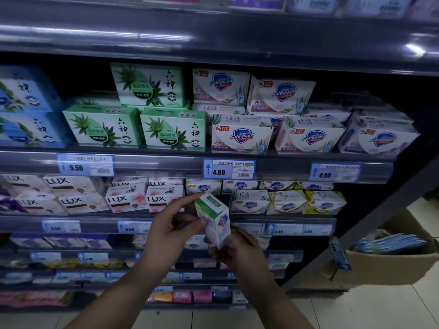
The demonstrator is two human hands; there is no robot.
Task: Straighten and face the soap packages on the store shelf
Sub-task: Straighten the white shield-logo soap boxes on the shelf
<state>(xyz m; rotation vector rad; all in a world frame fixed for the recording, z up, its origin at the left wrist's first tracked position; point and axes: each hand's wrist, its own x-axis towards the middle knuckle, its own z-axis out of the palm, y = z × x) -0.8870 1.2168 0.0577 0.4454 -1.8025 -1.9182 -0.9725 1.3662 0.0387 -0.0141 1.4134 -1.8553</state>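
Note:
Both hands hold one white and green Safeguard soap box (213, 219) on end, tilted, in front of the second shelf. My left hand (172, 227) pinches its top corner and left side. Under its lower end, my right hand (237, 251) grips it from below. Behind the box there is a dark gap (226, 201) in the Safeguard row (268, 201). On the shelf above stand green aloe soap boxes (147, 115) and more Safeguard boxes (273, 129), some of them skewed.
LUX soap boxes (95, 198) fill the left of the second shelf. Price tags (229, 169) line the shelf rails. Lower shelves hold more small packages. A cardboard carton (389, 262) with blue packs sits on the tiled floor at the right.

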